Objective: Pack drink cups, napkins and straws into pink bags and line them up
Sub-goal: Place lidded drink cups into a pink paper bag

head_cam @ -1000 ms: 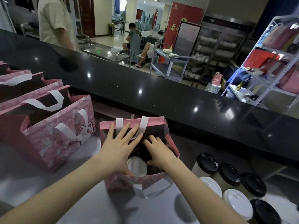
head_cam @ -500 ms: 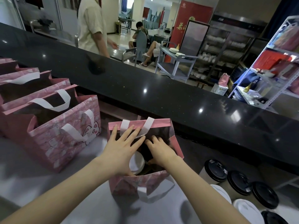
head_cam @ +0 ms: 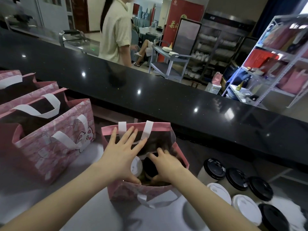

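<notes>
From here I see both arms bare and slim: left forearm and left hand at eight o'clock, right forearm and right hand at five.

The pink bag in front of me looks like matt printed paper or thin cloth, I cannot tell which, with flat matt white handles, standing on a pale, smooth, dull surface. The cup that the fingers of my right hand grip inside it has a smooth black plastic lid with a faint sheen, as do the black-lidded cups beside the bag. The raised black ledge beyond is glossy, polished and speckled like stone.
</notes>
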Demonstrator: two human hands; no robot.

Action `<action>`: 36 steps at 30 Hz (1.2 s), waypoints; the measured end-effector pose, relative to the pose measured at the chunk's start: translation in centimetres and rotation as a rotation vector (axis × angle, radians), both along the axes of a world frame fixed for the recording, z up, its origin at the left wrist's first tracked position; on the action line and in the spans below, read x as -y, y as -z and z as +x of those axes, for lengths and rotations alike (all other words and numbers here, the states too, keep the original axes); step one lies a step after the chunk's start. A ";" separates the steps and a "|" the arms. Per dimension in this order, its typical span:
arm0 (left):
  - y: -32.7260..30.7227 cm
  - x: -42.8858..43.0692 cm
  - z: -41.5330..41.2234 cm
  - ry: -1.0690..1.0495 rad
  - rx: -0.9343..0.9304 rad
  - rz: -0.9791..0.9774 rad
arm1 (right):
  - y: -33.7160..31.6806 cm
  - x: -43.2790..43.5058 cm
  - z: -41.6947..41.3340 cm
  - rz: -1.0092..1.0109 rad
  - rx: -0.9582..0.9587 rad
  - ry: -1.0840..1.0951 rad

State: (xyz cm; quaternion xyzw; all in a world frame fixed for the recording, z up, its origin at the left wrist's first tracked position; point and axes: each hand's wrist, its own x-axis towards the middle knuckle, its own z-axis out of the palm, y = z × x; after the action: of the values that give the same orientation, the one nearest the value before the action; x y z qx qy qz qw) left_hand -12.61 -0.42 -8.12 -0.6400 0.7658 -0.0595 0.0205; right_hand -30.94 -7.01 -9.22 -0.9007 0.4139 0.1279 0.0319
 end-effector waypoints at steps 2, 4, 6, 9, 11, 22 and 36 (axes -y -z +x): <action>0.0 0.0 0.1 0.007 -0.027 -0.007 | 0.3 -0.3 -0.4 -0.014 -0.017 -0.024; 0.1 -0.1 0.2 0.015 -0.045 -0.011 | 0.6 -0.5 -0.5 -0.023 -0.018 -0.001; 0.1 -0.2 0.1 0.025 -0.055 -0.013 | 0.6 -0.4 -0.4 -0.013 -0.040 0.036; 0.1 -0.4 0.1 0.043 -0.059 -0.017 | 0.6 -0.2 0.2 0.008 -0.088 0.069; 0.1 -0.4 0.2 0.058 -0.066 -0.019 | 0.5 -0.1 0.5 0.013 -0.100 0.084; -1.9 0.0 2.3 0.069 -0.330 0.028 | -7.3 -2.4 -3.6 -0.128 0.144 0.064; -2.2 1.3 2.8 0.176 -0.251 -0.023 | -7.3 -6.0 -7.6 -0.319 -0.033 0.202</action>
State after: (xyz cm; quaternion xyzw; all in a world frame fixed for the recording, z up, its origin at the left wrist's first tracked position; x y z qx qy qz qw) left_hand -9.78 -1.75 -5.91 -0.5730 0.8147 0.0108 -0.0879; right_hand -38.50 -1.05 -1.95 -0.8461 0.5175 0.0717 -0.1056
